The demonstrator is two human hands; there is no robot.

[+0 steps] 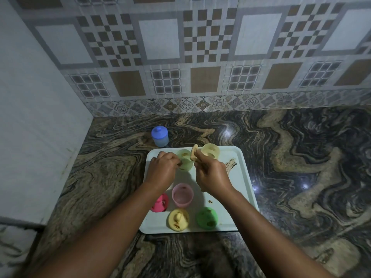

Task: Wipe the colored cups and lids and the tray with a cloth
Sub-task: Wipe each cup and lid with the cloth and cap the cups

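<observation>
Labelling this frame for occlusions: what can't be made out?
Head view only:
- Pale green plastic cup: near side hidden by left hand.
- Beige cloth in right hand: mostly inside the fist.
- Pink round lid: partly under the left forearm.
- Brown smear on white tray: too dim to identify.

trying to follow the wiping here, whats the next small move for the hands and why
Probably push the cloth in the right hand down into the pale green cup that the left hand steadies on the tray. The cloth sits just above its rim, and brown specks still show on the lids nearer the person.
</observation>
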